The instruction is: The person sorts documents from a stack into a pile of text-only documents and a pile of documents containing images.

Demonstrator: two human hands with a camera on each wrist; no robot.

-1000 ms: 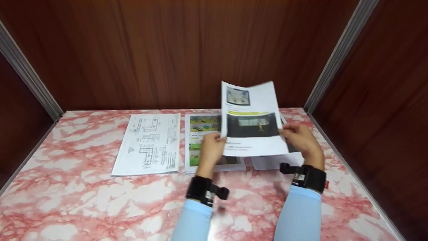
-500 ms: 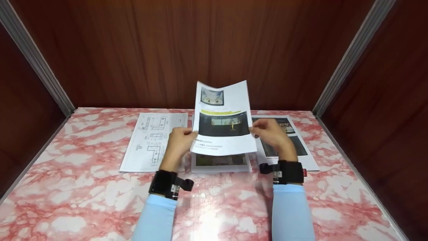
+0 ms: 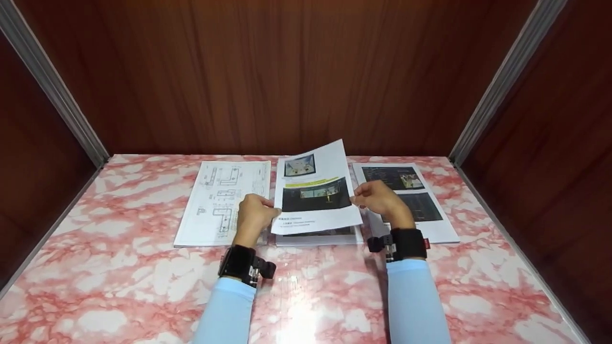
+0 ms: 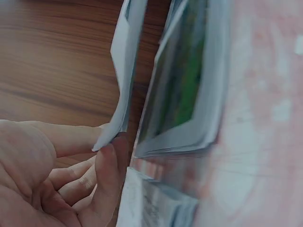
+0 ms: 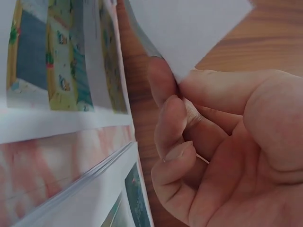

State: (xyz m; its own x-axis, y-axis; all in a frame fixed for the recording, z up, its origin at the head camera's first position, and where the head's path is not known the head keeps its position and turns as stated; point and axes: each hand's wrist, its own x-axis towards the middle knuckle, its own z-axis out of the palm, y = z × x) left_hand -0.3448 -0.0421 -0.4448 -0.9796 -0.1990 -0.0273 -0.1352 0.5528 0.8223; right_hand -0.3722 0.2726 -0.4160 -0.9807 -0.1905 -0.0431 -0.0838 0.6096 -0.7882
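A printed sheet of paper with two pictures and a yellow highlighted line is held tilted above the middle paper stack. My left hand pinches its left edge between thumb and fingers, and in the left wrist view that edge bends near the fingertips. On the other side my right hand pinches the right edge. The right wrist view has a corner of the sheet between thumb and index finger. Below the sheet, the stack's top page shows coloured pictures.
To the left lies a stack of papers with technical drawings. A stack with dark printed pictures lies on the right. All rest on a red-and-white marbled table, with a brown wood-grain wall behind.
Both hands have carried the sheet left from above the right stack to above the middle stack, then lowered it. The right stack's top page has come into view.
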